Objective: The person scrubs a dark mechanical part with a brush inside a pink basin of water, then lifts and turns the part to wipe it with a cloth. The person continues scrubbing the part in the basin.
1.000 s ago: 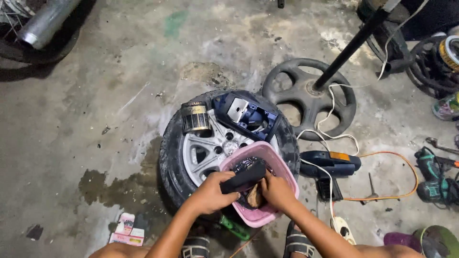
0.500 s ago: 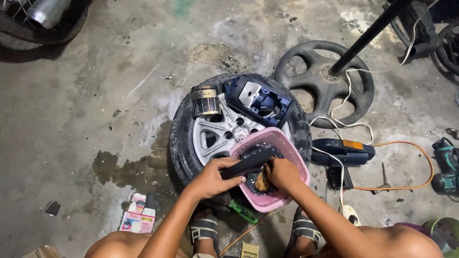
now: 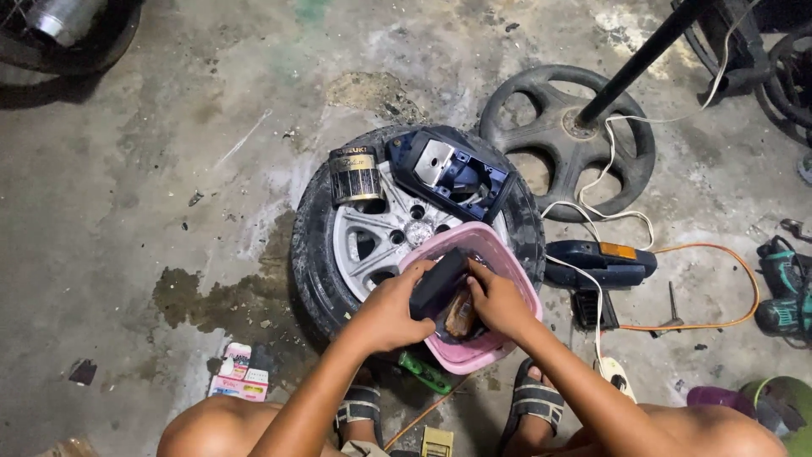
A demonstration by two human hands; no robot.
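A car wheel (image 3: 372, 241) with a silver rim lies flat on the concrete floor. A pink plastic basin (image 3: 507, 254) rests on its near right side. My left hand (image 3: 391, 311) grips a black block-shaped part (image 3: 438, 281) over the basin. My right hand (image 3: 499, 300) presses a brownish rag or sponge (image 3: 459, 315) against that part inside the basin. A dark can with gold bands (image 3: 354, 175) and a dark blue plastic housing (image 3: 450, 172) sit on the wheel's far side.
A black wheel-shaped stand base (image 3: 565, 140) with a pole stands behind the wheel. To the right lie a blue power tool (image 3: 599, 262), white and orange cables (image 3: 719, 317), and a green drill (image 3: 782, 292). A small pink box (image 3: 239, 372) lies at the left by a wet stain.
The view has shifted slightly downward and left. Both hands stay on the black part over the basin, with the right hand moving the rag along it.
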